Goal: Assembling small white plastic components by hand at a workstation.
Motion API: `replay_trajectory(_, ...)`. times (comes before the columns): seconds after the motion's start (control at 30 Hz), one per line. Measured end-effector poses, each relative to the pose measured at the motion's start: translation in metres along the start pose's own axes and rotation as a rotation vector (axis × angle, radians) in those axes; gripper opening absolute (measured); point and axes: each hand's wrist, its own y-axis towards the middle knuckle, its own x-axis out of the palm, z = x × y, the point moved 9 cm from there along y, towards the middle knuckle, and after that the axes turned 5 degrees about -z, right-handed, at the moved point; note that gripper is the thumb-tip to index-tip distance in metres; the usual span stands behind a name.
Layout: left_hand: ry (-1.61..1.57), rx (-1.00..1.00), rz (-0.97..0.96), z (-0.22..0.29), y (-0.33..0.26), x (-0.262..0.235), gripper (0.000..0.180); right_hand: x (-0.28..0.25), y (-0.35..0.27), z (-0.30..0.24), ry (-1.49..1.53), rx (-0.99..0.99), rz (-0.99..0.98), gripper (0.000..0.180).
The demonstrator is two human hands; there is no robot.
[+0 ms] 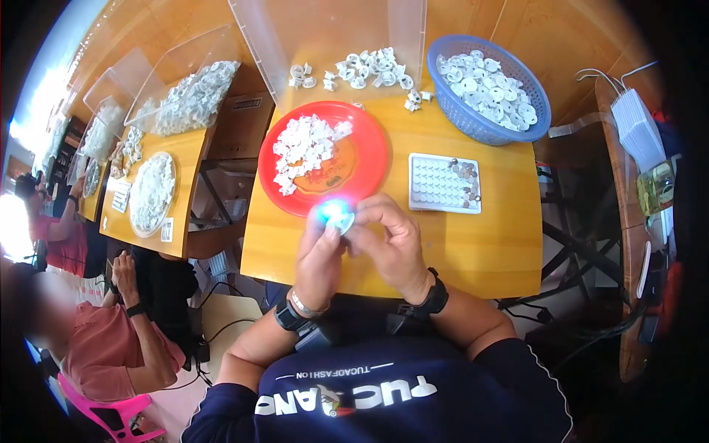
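A small white plastic piece (pixel 342 221) glows bright blue between my fingertips, just over the near edge of a red plate (pixel 373 140). My left hand (pixel 319 260) pinches it from the left. My right hand (pixel 393 245) has its thumb and forefinger closed at the piece's right side; the glare hides the exact contact. On the plate lies a heap of small white plastic parts (pixel 306 148). To the right rests a white tray (pixel 421 203) with rows of round pockets, and small round metallic pieces (pixel 467 173) gather at its right side.
A blue basket (pixel 442 103) of round white parts stands at the back right. Behind the plate, white ring-shaped parts (pixel 373 68) lie by a clear plastic bin (pixel 258 52). Left, a person in a pink shirt (pixel 111 347) sits by another table (pixel 188 166) holding more white parts.
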Motion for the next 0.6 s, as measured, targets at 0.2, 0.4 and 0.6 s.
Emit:
replay_trajectory(0.2, -0.016, -0.04, -0.068, 0.006, 0.0, 0.005, 0.038, -0.007, -0.002, -0.008, -0.095, -0.03, 0.065, 0.022)
replay_trajectory(0.4, -0.118, -0.109, -0.115, 0.002, -0.002, 0.006, 0.037, 0.001, 0.002, -0.042, -0.444, -0.291, -0.012, 0.028)
replay_trajectory(0.6, -0.104, -0.145, -0.124, 0.002, -0.002, 0.006, 0.036, 0.002, -0.001, -0.043, -0.443, -0.343, 0.002, 0.024)
